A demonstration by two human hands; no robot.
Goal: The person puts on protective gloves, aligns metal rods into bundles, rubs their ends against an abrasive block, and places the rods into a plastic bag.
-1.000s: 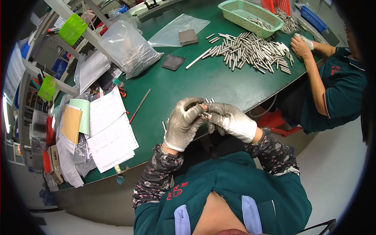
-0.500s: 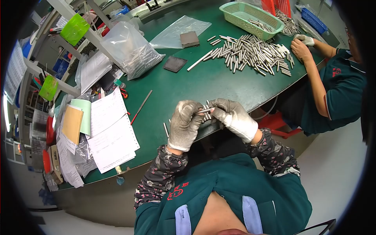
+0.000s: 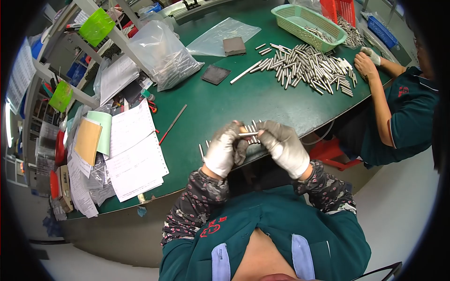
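Note:
Between my two gloved hands, near the table's front edge, lies a short shiny metal pin (image 3: 249, 134), held roughly level. My left hand (image 3: 223, 151) is closed at its left end, slightly blurred by motion, with bare fingertips showing through the glove. At the other end, the thumb and fingers of my right hand (image 3: 282, 146) pinch the pin. Several similar pins lie on the table just behind and under the hands, partly hidden by them. A few more pins (image 3: 201, 151) lie left of my left hand.
A large heap of metal pins (image 3: 309, 68) covers the table's back right, before a green basket (image 3: 300, 29). A bag of pins (image 3: 176, 70), dark square blocks (image 3: 215, 74), a thin file (image 3: 173, 123) and papers (image 3: 133, 150) lie leftward. A co-worker's hands (image 3: 368, 63) are at right.
My left hand has turned and its fingers have shifted on the pin, uncovering more pins behind. The right hand stays at the pin. The whole view has shifted slightly.

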